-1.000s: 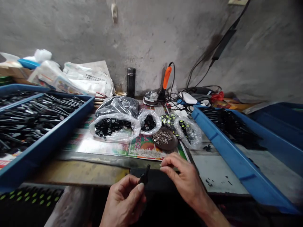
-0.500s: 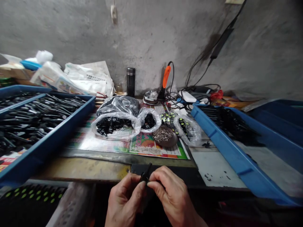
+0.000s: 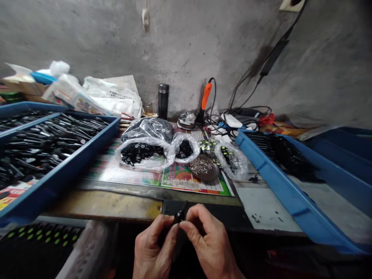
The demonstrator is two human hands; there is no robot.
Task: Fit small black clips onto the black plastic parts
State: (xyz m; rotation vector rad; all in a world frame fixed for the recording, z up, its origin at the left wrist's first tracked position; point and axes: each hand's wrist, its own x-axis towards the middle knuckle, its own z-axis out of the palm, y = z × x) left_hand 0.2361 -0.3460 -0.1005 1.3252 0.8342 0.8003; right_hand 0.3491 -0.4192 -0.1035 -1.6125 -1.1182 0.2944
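Low in the middle of the view, my left hand (image 3: pixel 154 248) and my right hand (image 3: pixel 207 242) meet at the bench's front edge. Both pinch a small black plastic part (image 3: pixel 179 215) that sticks up between the fingertips. My left fingers curl round its lower end, my right thumb and forefinger press on its top. Just beyond lies a brown dish of small metal screws (image 3: pixel 203 167). Clear bags of black parts (image 3: pixel 142 153) and a bag of green-dotted parts (image 3: pixel 229 159) lie behind it on a colourful printed sheet (image 3: pixel 174 180).
A blue tray of black parts (image 3: pixel 58 170) stands at the left, another blue tray (image 3: pixel 273 178) at the right. An orange-handled soldering iron (image 3: pixel 205 99), a black cylinder (image 3: pixel 163 101), tangled cables and paper packets line the grey wall behind.
My right hand came back from near the dish of screws to the black part and now pinches it together with my left hand. Both hands have stayed together since.
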